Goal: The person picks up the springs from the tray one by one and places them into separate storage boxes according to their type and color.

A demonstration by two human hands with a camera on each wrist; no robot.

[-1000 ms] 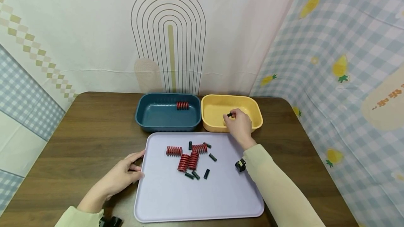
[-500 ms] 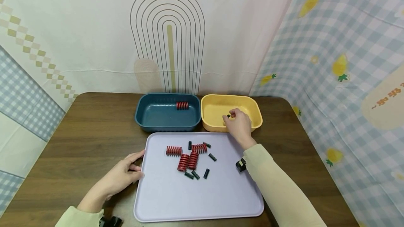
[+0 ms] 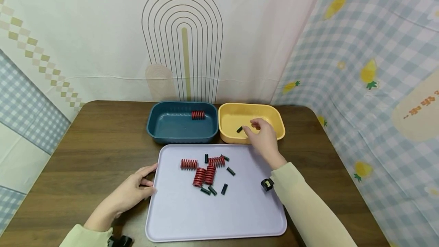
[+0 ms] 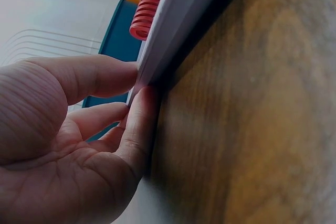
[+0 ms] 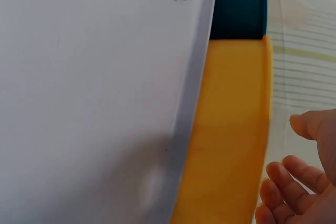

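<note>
My right hand (image 3: 263,137) is over the near side of the yellow bin (image 3: 279,125), thumb and fingers apart. Just left of its thumb, a small dark green spring (image 3: 239,129) shows inside that bin, clear of the fingers. In the right wrist view the right hand (image 5: 307,182) holds nothing. With its fingertips, my left hand (image 3: 132,190) touches the left edge of the pale lilac tray (image 3: 212,220). Several red springs (image 3: 199,177) and small dark green springs (image 3: 224,189) lie loose on the tray.
A dark blue bin (image 3: 171,129) stands left of the yellow one, behind the tray, with a single red spring (image 3: 198,115) inside. All rest on a brown wooden table (image 3: 103,140). Patterned cloth (image 3: 253,48) hangs behind and to the right.
My right hand has let go of the dark green spring, which is now in the yellow bin; its fingers have spread and the arm has shifted slightly right. The left hand has stayed put.
</note>
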